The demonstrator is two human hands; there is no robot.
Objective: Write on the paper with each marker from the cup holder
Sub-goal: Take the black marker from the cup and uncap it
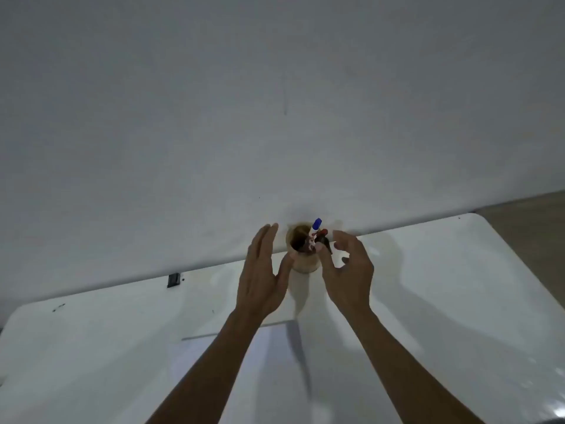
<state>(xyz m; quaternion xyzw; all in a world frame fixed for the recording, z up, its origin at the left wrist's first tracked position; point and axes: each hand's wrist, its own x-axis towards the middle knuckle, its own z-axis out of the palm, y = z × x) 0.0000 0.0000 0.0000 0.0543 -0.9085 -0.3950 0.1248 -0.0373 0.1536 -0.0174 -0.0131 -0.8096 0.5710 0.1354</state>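
Two bare hands flank a tan cup holder (302, 255) of markers at the far edge of a white table (458, 301).

Three markers show at the holder's rim: a blue-capped marker (315, 229) standing tallest, a red-capped marker (323, 231) just right of it, and a dark marker (324, 241) leaning out to the right. The right hand (348, 276) has its thumb and forefinger closed on the dark marker, the other fingers spread loosely. The left hand (261, 280) is open with fingers straight, its thumb against the holder's left side. A white sheet of paper (244, 362) lies flat on the table nearer the person, under the forearms. The holder stands close to a plain pale wall (275, 102). A small black object (173, 280) sits at the table's back edge, well to the left.
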